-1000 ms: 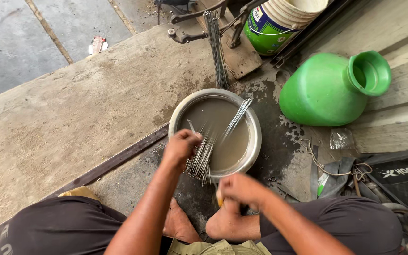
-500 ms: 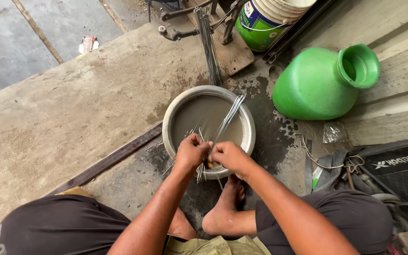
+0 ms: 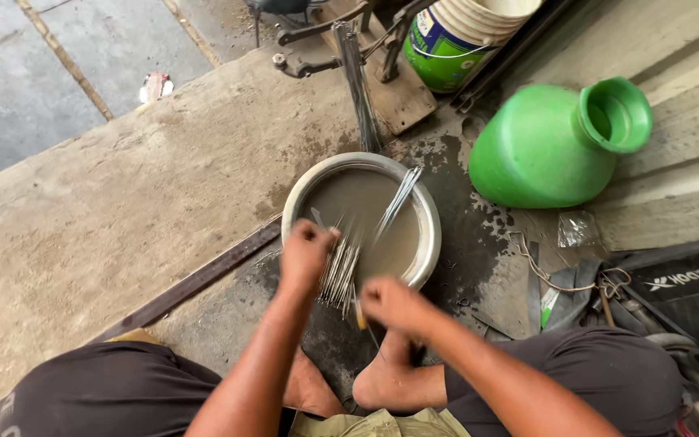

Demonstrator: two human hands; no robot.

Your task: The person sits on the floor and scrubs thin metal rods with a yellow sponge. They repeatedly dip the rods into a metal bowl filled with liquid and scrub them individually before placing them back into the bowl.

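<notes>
Two hands work a bundle of thin metal rods at a basin of murky water.

The right hand (image 3: 394, 305) is closed near the rods' (image 3: 339, 273) lower ends; the left hand (image 3: 305, 252) is clenched around them at the metal basin's (image 3: 430, 235) rim. Beyond lie a green jug (image 3: 540, 150) and stacked buckets (image 3: 455, 40).

Bundle of thin metal rods (image 3: 340, 271): silvery, wet, fanned out, leaning over the near rim of the basin. Round metal basin (image 3: 426, 243): on wet concrete, holding murky grey-brown liquid; a second sheaf of rods (image 3: 398, 202) rests across it.
</notes>
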